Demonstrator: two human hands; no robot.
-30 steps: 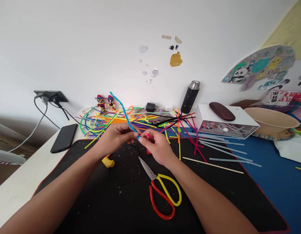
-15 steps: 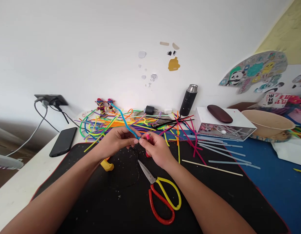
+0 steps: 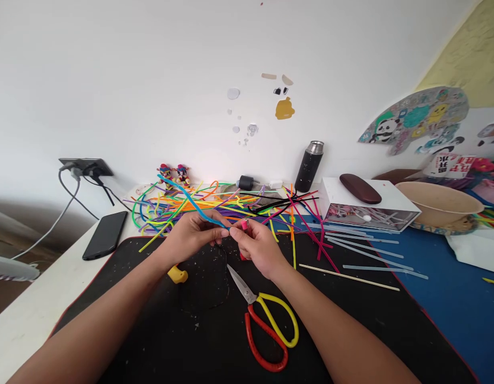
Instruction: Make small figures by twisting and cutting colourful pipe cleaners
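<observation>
My left hand [image 3: 193, 233], fingers closed, pinches a bright blue pipe cleaner [image 3: 191, 201] that reaches up and left over the pile behind. My right hand [image 3: 258, 246] is closed too, its thumb and forefinger at the near end of the same pipe cleaner, touching the left fingertips. Tucked in the right fist is a small pink object with a metal top, perhaps a lighter [image 3: 244, 224]; most of it is hidden. Scissors [image 3: 251, 298] with one red and one yellow handle lie below the hands on the black mat [image 3: 151, 330]. Beside my left forearm shows a yellow curved piece [image 3: 177, 274], partly covered.
Behind the hands spreads a pile of coloured pipe cleaners [image 3: 178, 204], with two small figures [image 3: 182, 174] by the wall. Rightward are a black flask [image 3: 310, 166], translucent sticks [image 3: 375, 248], a wooden stick [image 3: 351, 277] and a white box [image 3: 395, 200]. A phone [image 3: 105, 234] lies left.
The blue pipe cleaner's free end has swung left and slightly down, from the right figure to the left one. Both hands stay almost in place, and the view shifts slightly.
</observation>
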